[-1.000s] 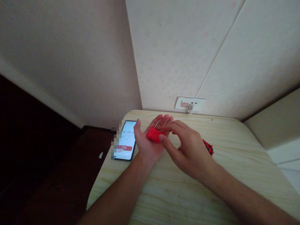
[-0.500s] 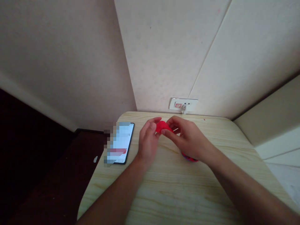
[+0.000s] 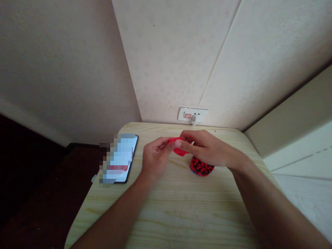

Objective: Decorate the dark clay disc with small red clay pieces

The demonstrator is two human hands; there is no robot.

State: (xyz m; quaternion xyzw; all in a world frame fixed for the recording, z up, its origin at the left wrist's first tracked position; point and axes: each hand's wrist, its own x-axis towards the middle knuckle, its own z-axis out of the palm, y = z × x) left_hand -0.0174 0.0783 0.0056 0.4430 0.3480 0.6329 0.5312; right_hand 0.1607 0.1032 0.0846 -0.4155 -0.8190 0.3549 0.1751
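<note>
Between my two hands is a soft red piece of what looks like modelling clay, held above the table. My left hand pinches its left side with thumb and fingers. From the right, my right hand grips it, the thumb lying over its top and the fingers curled behind. Part of the piece is hidden by the thumbs. Below my right hand, a round disc with a red and black pattern and a bluish lower edge lies on the table, its upper right covered by that hand.
The light wood-grain table has a rounded back edge against the wall. A phone, partly blurred out, lies at its left side. A wall socket with a white plug sits just behind the table. A pale cabinet stands at the right.
My left palm, flat with the red piece lying on it, has turned and closed into a pinch. Both hands now hold the piece. The view has shifted right, and more of the disc shows.
</note>
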